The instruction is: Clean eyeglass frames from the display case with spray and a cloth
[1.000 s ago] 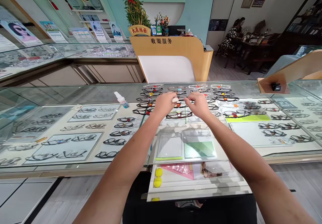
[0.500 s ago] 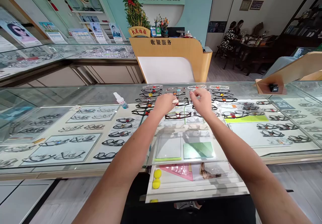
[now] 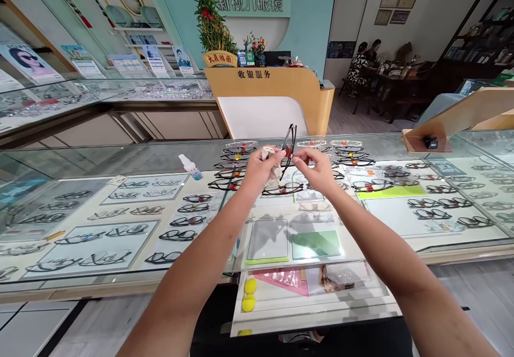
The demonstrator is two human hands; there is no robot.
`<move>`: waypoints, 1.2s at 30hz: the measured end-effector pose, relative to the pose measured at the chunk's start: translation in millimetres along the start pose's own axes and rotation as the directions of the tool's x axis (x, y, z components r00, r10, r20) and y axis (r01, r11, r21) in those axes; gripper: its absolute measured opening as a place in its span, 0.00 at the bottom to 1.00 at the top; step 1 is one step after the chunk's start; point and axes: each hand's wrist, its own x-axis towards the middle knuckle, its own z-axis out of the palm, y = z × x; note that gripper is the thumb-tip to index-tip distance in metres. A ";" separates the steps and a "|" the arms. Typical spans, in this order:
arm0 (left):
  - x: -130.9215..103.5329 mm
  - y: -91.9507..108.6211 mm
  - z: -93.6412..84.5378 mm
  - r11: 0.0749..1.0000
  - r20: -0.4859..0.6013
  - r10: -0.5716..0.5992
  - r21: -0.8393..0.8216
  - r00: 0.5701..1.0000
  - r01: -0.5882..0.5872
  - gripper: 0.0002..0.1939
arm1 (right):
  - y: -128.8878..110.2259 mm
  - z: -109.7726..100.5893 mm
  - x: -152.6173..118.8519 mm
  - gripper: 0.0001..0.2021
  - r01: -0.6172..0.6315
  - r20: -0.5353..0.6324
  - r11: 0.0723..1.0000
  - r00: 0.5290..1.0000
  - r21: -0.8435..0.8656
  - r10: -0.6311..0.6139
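A dark-framed pair of glasses (image 3: 289, 148) with a red tag is held up on its side above the glass counter. My left hand (image 3: 259, 171) grips it at the left, with a pale cloth (image 3: 273, 160) bunched in the same fingers. From the right, my right hand (image 3: 316, 171) pinches the glasses near the red tag. Below and around both hands, rows of eyeglasses lie on the counter, among them a dark pair (image 3: 283, 188) just under the left hand. A white spray bottle (image 3: 190, 167) stands to the left.
The glass counter (image 3: 209, 263) spans the view, with more glasses on both sides. A wooden stand (image 3: 425, 142) is at the right. Beyond are a wooden reception desk (image 3: 265, 81) and two people (image 3: 363, 60) seated at a table.
The glasses have been lifted off the counter and now stand on edge between my hands. The cloth shows more in my left hand. The view has shifted slightly.
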 end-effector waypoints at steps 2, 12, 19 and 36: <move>-2.1 0.2 1.3 1.000 0.024 -0.017 -0.024 1.000 0.017 0.25 | -2.6 1.7 -0.8 0.12 -0.019 0.009 0.999 1.000 0.050 0.019; -1.8 -1.8 -3.2 0.983 0.203 0.112 0.122 0.973 -0.138 0.24 | -2.5 -1.0 2.7 0.28 -0.142 -0.004 0.977 0.989 0.160 0.145; 2.8 -7.4 -6.4 0.964 0.215 0.158 0.176 0.964 -0.198 0.23 | -2.1 -1.7 2.4 0.29 -0.134 -0.021 0.980 0.990 0.150 0.138; 1.2 -12.5 -6.0 0.921 0.173 0.168 0.322 0.970 -0.217 0.16 | 18.3 -11.7 2.3 0.16 -0.180 -0.351 0.954 0.932 -0.238 0.088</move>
